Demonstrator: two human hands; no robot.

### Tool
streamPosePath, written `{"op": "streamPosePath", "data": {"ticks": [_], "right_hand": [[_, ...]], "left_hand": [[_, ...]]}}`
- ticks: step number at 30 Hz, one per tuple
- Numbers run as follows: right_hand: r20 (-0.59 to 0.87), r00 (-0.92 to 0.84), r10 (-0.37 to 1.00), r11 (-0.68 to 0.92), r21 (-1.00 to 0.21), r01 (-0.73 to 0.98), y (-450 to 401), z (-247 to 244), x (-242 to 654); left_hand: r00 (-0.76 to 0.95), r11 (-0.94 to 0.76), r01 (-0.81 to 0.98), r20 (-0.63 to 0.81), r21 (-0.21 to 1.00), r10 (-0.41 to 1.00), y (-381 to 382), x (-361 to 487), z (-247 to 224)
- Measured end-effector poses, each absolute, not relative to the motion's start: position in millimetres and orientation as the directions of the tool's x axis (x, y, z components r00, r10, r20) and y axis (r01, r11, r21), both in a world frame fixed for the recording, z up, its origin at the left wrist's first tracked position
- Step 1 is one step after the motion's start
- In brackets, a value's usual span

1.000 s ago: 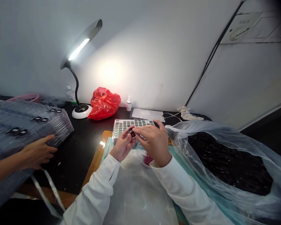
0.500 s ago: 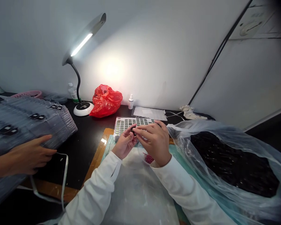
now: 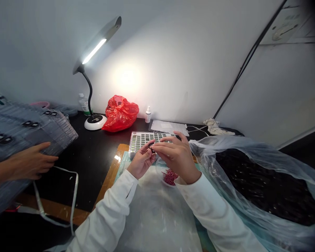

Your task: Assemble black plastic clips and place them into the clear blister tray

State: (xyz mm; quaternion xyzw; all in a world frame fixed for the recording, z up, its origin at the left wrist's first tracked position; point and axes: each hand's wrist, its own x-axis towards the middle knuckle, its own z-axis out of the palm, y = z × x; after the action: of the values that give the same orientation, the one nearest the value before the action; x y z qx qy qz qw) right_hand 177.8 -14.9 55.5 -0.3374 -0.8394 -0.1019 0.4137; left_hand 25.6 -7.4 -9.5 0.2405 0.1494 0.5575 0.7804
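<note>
A small dark part (image 3: 151, 147), too small to name, is pinched between the thumb and fingers of my left hand (image 3: 141, 160). My right hand (image 3: 177, 155) meets it from the other side, thumb and forefinger closed at the part while the other fingers stay raised. Behind both hands lies a tray (image 3: 138, 140) with rows of small dark rectangular pieces, partly covered by my fingers. Below my right hand sits a clear round dish (image 3: 170, 185) holding many small pinkish-red pieces (image 3: 170, 176).
At left, another person's hand (image 3: 33, 162) grips a stack of clear plastic trays (image 3: 60, 131). A lit desk lamp (image 3: 94, 122), red bag (image 3: 120, 113), small white bottle (image 3: 148, 114) and papers (image 3: 169, 126) line the wall. A clear bag of black pieces (image 3: 265, 189) lies right.
The other person's hand and the tray stack have shifted left. My right hand has turned slightly at the dark part, exposing more of the dish of pinkish-red pieces.
</note>
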Motion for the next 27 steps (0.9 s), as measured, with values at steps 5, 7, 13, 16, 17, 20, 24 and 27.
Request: {"op": "streamPosePath", "data": {"ticks": [5,7,13,16,17,20,24,27], "right_hand": [[0.726,-0.455,0.515,0.769,-0.156,0.62,-11.8,57.4,183.6],[0.681,-0.475,0.557,0.765,-0.199,0.612,-10.7,58.2,185.7],[0.634,-0.508,0.583,0.775,-0.246,0.583,-6.8,56.8,190.3],[0.649,-0.518,0.557,0.796,-0.242,0.554,-5.1,54.6,192.3],[0.651,-0.515,0.557,0.799,-0.251,0.546,-4.6,53.9,193.0],[0.644,-0.516,0.566,0.801,-0.278,0.531,-3.1,52.4,194.5],[0.65,-0.528,0.546,0.809,-0.247,0.533,-2.4,53.6,194.6],[0.659,-0.521,0.542,0.793,-0.196,0.577,-5.3,57.0,193.6]], "left_hand": [[0.375,0.291,-0.759,0.026,0.583,0.927,-7.4,24.5,-11.1],[0.393,0.306,-0.74,0.016,0.599,0.919,-7.1,24.3,-11.6],[0.425,0.326,-0.711,0.01,0.623,0.905,-7.3,25.6,-12.3],[0.435,0.33,-0.712,0.021,0.619,0.9,-7.4,26.3,-12.8],[0.438,0.333,-0.713,0.021,0.616,0.899,-7.4,26.5,-12.8],[0.441,0.339,-0.712,0.015,0.615,0.897,-7.6,27.1,-12.1],[0.438,0.336,-0.708,0.013,0.621,0.899,-8.1,27.3,-10.8],[0.436,0.337,-0.705,0.007,0.624,0.9,-8.8,27.3,-10.0]]}}
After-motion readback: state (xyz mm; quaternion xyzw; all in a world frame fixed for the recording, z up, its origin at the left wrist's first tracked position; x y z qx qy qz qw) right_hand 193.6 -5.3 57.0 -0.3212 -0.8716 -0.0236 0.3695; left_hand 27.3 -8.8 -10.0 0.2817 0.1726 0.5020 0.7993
